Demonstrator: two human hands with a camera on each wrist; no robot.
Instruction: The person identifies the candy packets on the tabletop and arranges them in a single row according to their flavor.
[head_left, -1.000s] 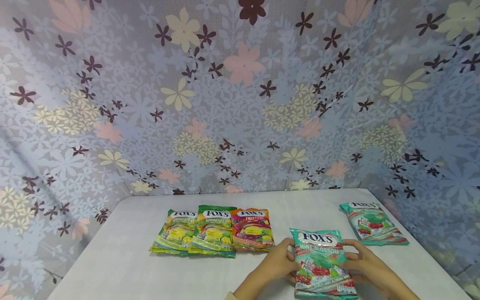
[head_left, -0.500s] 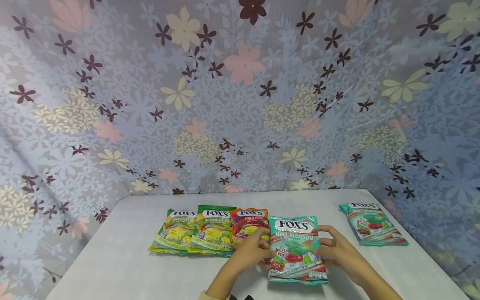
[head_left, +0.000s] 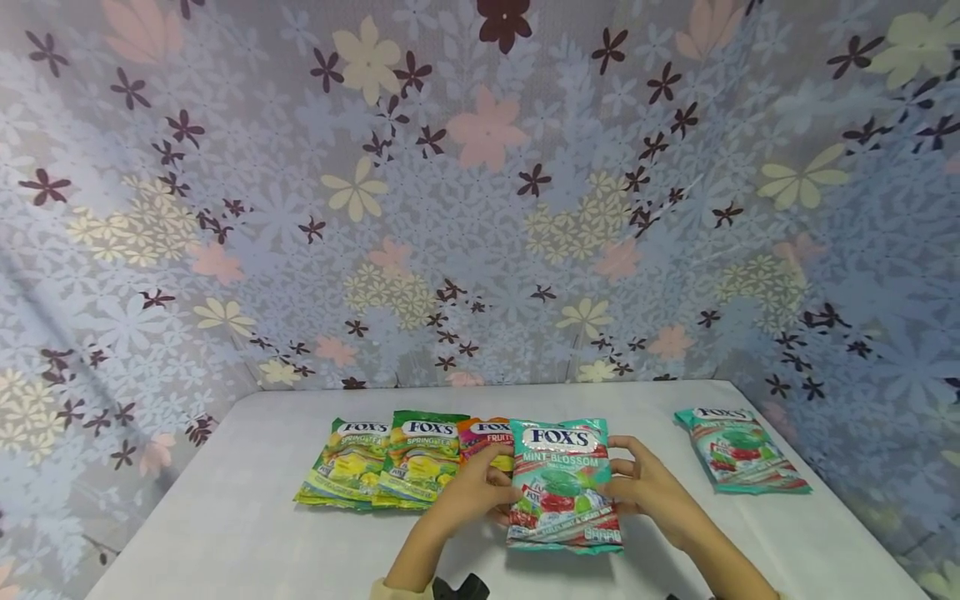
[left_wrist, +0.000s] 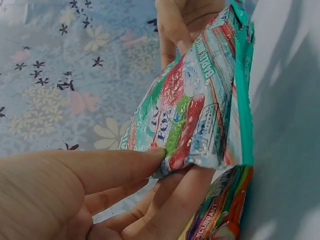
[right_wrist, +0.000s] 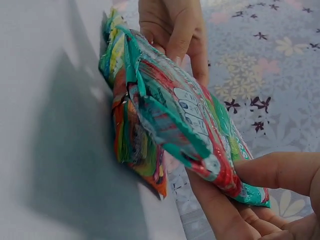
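Flowery wallpaper backdrop (head_left: 480, 192), white worktop (head_left: 247, 517) low in the frame. Left hand (head_left: 468, 492) pinches the left edge of the Mint Blossom bag (head_left: 562, 487), thumb on the front, fingers curled behind, clear in the left wrist cam. Right hand (head_left: 645, 487) does the same on the right edge, thumb on top and fingers under. Bag sits bottom center of the head cam, held between both grips, raised off the worktop w/ a shadow below it; its left side overlaps the orange Fruits bag (head_left: 483, 437). Just left of that, two green Spring Tea bags (head_left: 390, 462) lie flat side by side, edges overlapping. Far right of the frame, well apart from the rest, a second mint bag (head_left: 738, 450) lies flat near the worktop edge.
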